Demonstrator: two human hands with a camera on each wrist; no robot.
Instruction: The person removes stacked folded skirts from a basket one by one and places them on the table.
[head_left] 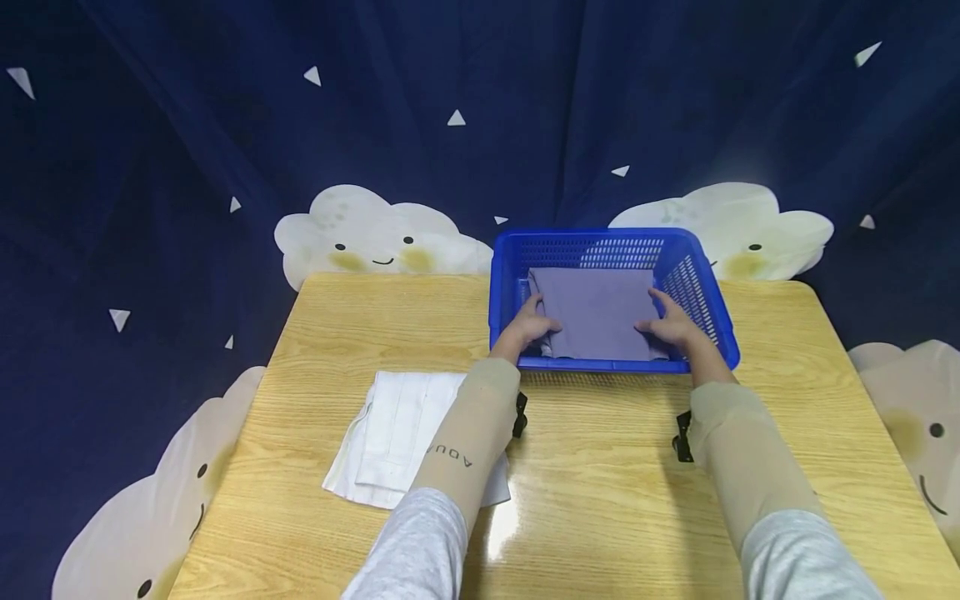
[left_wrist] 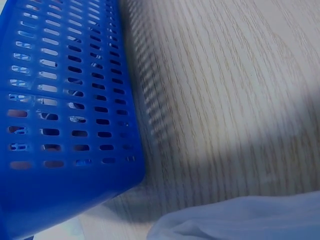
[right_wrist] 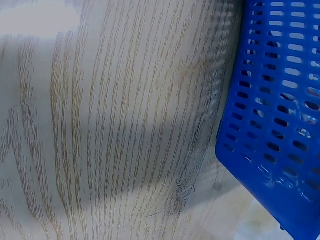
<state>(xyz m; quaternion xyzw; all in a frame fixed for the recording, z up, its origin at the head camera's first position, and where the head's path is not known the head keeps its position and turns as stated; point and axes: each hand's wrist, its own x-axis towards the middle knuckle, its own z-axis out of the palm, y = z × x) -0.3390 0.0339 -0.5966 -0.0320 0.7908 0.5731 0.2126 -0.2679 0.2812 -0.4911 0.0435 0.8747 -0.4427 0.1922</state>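
Note:
A folded purple cloth lies inside a blue plastic basket. My left hand reaches over the near rim to the cloth's left side, its thumb on the cloth and its index finger along the edge. At the opposite side my right hand has thumb and index finger spread, the thumb tip at the cloth's right edge. The remaining fingers of both hands are largely hidden. Both wrist views show only the basket's slotted wall, the left wrist view from one end and the right wrist view from the other, without either hand.
On the wooden table, a folded white cloth lies left of the basket, partly beneath my left forearm. A dark blue curtain with white clouds hangs behind the table and at its sides.

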